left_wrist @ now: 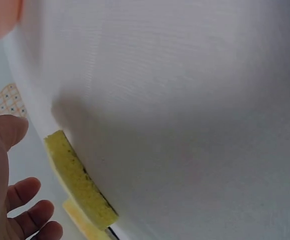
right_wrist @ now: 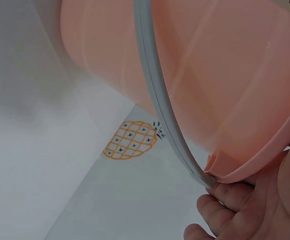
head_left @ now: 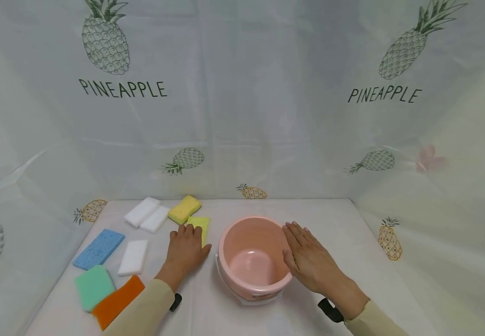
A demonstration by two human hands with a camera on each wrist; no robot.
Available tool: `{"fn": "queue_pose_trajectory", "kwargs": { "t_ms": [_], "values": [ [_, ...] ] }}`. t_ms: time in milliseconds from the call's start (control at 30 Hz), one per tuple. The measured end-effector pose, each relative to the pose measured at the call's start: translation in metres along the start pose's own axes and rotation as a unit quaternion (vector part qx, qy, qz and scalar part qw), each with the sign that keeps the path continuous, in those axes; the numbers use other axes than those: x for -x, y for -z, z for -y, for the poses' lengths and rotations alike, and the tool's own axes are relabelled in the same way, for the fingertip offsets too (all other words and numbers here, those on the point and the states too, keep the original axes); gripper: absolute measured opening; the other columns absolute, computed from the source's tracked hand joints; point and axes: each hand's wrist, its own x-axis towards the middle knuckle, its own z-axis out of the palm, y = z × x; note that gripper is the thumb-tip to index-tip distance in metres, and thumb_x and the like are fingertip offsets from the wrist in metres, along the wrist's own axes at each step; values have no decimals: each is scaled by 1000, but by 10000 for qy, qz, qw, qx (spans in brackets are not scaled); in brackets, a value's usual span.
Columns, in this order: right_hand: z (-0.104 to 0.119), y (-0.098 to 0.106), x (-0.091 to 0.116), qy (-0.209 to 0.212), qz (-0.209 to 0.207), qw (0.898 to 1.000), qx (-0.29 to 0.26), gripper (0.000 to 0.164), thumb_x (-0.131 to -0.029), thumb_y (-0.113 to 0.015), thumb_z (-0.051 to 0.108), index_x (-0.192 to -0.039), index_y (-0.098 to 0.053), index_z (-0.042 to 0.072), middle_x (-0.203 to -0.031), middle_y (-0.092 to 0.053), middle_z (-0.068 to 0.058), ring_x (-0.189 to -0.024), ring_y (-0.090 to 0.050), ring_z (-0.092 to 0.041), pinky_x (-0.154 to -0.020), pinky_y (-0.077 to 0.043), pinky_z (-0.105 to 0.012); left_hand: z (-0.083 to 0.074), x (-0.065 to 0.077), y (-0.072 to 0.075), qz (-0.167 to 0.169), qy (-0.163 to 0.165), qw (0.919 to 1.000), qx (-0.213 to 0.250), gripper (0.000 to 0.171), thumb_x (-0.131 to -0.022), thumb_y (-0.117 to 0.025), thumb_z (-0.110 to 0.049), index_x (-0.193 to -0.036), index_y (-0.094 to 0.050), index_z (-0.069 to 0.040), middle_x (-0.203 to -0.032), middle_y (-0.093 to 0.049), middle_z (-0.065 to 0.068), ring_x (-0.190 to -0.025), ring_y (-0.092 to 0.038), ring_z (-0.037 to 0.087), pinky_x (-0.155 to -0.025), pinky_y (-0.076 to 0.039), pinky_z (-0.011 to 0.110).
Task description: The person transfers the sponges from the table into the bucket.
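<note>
My left hand [head_left: 185, 249] is over a yellow-green sponge [head_left: 202, 225], its fingers loosely bent. In the left wrist view a gap shows between the fingers and thumb and that sponge [left_wrist: 80, 180], so nothing is held. A pink bucket [head_left: 227, 233] stands upright at the middle of the table. Against its right rim rests my right hand [head_left: 315, 261], fingers straight and together. The right wrist view has its fingertips by the rim, where the grey handle [right_wrist: 154, 75] joins the bucket [right_wrist: 204, 65].
Behind the left hand lies a yellow sponge [head_left: 184, 209], beside white sponges [head_left: 142, 212]. Farther left are another white sponge [head_left: 133, 257], a blue sponge [head_left: 99, 248], a green sponge [head_left: 93, 287] and an orange sponge [head_left: 118, 302]. A pineapple-print curtain [head_left: 251, 116] hangs behind the table.
</note>
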Motion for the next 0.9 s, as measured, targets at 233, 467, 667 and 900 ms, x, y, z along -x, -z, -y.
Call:
{"fn": "queue_pose_trajectory", "kwargs": {
  "t_ms": [233, 467, 667, 900],
  "values": [
    [1, 1, 0, -18, -5, 10000, 26, 58, -109, -50, 29, -155, -45, -5, -164, -44, -20, -155, -38, -37, -125, -31, -54, 9, 2, -3, 359, 24, 9992, -177, 45, -93, -76, -38, -115, -61, -2, -102, -56, 14, -101, -51, 36, -87, -42, 56],
    [1, 2, 0, -73, 133, 9999, 48, 59, -110, -47, 31, -157, -43, -4, -165, -42, -19, -157, -35, -36, -126, -29, -53, 36, 13, -3, 192, 348, 9992, -103, 31, -89, -71, -19, -108, -56, 0, -95, -50, 15, -98, -48, 38, -85, -38, 57],
    [0, 4, 1, -38, 73, 9999, 65, 59, -110, -46, 32, -156, -44, -5, -165, -43, -19, -156, -36, -37, -125, -31, -53, 53, 7, -7, -269, 0, 9995, 158, 59, -84, -81, -40, -115, -54, 3, -107, -54, 20, -102, -48, 40, -88, -38, 59],
    [0, 2, 0, -4, 87, 10000, -27, 59, -110, -48, 32, -156, -44, -5, -165, -43, -19, -156, -36, -36, -126, -29, -52, 71, -1, -10, 236, -4, 9997, -40, 71, -85, -77, -52, -121, -55, 6, -108, -53, 20, -106, -48, 41, -93, -37, 62]
  ]
}}
